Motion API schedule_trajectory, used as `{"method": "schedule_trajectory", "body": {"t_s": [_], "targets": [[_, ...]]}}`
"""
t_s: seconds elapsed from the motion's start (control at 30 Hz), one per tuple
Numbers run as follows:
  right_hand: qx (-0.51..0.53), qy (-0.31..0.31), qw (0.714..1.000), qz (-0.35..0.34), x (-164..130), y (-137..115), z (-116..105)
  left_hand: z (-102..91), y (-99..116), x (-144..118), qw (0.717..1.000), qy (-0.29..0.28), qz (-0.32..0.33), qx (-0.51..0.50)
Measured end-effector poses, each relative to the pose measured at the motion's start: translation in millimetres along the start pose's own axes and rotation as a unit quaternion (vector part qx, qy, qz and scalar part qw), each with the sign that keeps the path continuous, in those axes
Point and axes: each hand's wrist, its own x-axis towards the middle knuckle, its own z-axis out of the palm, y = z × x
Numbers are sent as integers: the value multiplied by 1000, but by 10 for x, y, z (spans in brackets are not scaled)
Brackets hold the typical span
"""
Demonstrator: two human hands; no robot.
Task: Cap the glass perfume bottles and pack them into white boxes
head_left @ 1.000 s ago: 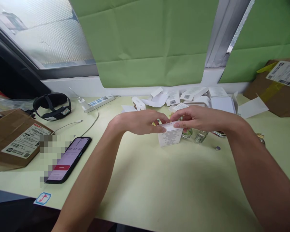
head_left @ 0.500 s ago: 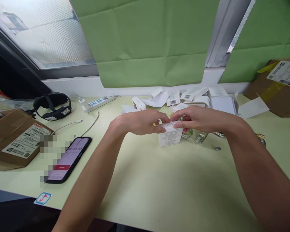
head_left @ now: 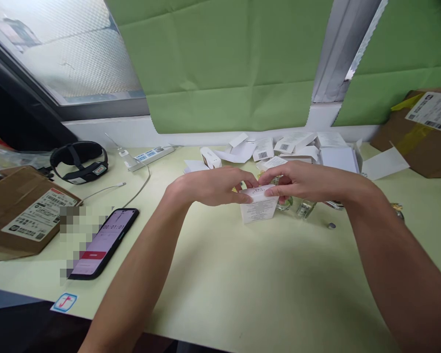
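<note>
At the middle of the pale green table [head_left: 242, 294], your left hand [head_left: 209, 185] and right hand [head_left: 301, 180] pinch the top flap of the small white carton [head_left: 259, 208] standing upright there; it looks light and crushable, so grip its edges, not its thin walls.

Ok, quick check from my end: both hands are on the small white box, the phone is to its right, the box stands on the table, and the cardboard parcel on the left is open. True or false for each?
1. Both hands, left hand and right hand, pinch the top of the small white printed carton box. True.
2. The black smartphone lies to the right of the box. False: it lies to the left, screen lit.
3. The box stands on the pale green table. True.
4. The brown cardboard parcel with a label on the left is open. False: it looks shut.
</note>
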Motion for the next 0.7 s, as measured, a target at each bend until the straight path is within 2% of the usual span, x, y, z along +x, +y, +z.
{"method": "schedule_trajectory", "body": {"t_s": [0.27, 0.7], "targets": [[-15, 6, 1000, 3, 1, 12, 15, 48, 46, 41, 998, 28, -13, 60], [-40, 2, 999, 1, 4, 3, 13, 82, 89, 58, 997, 34, -27, 63]]}}
